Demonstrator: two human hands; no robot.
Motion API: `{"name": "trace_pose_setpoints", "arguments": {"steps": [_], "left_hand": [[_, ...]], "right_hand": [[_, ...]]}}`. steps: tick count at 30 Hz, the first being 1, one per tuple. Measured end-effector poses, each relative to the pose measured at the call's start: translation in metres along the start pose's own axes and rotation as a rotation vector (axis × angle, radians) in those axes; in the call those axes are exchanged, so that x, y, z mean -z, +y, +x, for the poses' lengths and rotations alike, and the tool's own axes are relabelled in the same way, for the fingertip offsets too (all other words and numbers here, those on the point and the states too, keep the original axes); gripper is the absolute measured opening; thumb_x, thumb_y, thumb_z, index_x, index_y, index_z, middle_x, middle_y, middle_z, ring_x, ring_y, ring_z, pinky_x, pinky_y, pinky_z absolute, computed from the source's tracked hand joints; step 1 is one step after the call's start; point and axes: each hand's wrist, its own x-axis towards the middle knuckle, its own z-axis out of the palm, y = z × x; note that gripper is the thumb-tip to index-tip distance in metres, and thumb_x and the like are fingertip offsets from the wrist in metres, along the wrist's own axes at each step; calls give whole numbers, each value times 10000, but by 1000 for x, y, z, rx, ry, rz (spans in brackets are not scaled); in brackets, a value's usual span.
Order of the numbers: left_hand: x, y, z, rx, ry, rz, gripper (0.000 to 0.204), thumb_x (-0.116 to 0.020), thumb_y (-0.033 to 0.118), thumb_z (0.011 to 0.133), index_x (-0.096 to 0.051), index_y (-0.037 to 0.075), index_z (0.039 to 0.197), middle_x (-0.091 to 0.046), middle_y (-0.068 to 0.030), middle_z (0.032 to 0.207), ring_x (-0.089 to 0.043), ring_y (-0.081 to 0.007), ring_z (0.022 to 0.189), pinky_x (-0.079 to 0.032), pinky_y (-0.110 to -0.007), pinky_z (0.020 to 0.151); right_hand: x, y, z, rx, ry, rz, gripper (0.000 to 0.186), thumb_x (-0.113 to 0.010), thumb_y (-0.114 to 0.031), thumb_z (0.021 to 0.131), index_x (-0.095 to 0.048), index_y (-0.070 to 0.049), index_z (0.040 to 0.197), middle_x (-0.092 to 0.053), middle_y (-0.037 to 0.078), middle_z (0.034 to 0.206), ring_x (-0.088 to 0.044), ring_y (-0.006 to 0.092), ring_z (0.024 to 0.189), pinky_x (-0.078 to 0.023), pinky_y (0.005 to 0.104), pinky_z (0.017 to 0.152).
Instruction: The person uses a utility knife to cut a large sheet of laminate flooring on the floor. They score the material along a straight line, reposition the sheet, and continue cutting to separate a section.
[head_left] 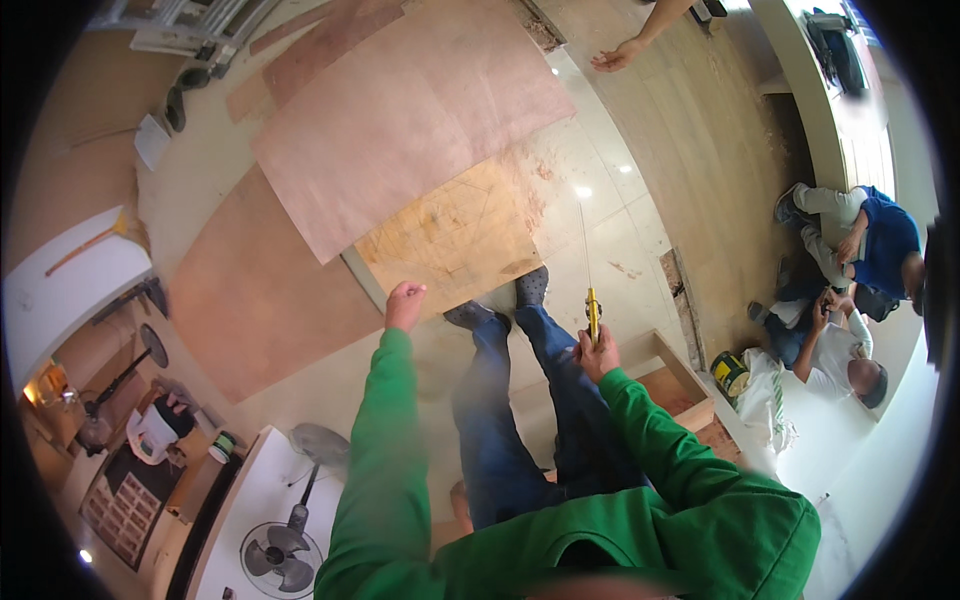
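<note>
My right hand [598, 352] grips a narrow yellow-and-dark tool [592, 312]; a very thin line runs from its tip up over the pale floor tiles. My left hand [403, 298] is raised over the lower left part of a yellowish plywood board [445, 228], fingers curled together; whether they hold anything is too small to make out. My shoes [531, 285] are at that board's near edge. A large pinkish plywood sheet [400, 120] overlaps it, and a browner sheet [260, 300] lies to the left.
Another person's hand [615, 58] reaches in at top. Two people [880, 240] sit at the right wall by a tub [730, 372]. A wooden open box [685, 400] is right of my legs. Fans [278, 555] stand at lower left, a ladder [200, 30] upper left.
</note>
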Motion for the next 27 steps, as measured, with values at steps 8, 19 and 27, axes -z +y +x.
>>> {"name": "trace_pose_setpoints", "arguments": {"steps": [8,19,27], "left_hand": [[-14,116,-5,-30,-38,169,409,-742,350,989,-736,5,1210,-781,-173,1120,-737,-314,1036,-566,-417,935],[-61,143,42,-116,-34,367,585,-734,349,995,-625,-2,1450,-694,-265,1381,-671,-384,1282,-516,-448,1093],[-94,161,173,-362,328,599,678,-634,442,1044,-500,38,1572,-491,-235,1617,-400,-400,1547,-374,-540,1244]], "right_hand": [[40,13,8,-76,-28,9,241,-636,-220,1082,-556,7,1067,-677,95,746,-660,179,596,-556,360,560],[34,51,2,-140,57,378,200,-650,-183,1087,-576,-6,1029,-651,63,751,-631,137,606,-549,314,547],[21,-2,26,-35,185,657,183,-648,-180,1104,-587,-10,1073,-654,57,774,-617,124,637,-517,280,574]]}}
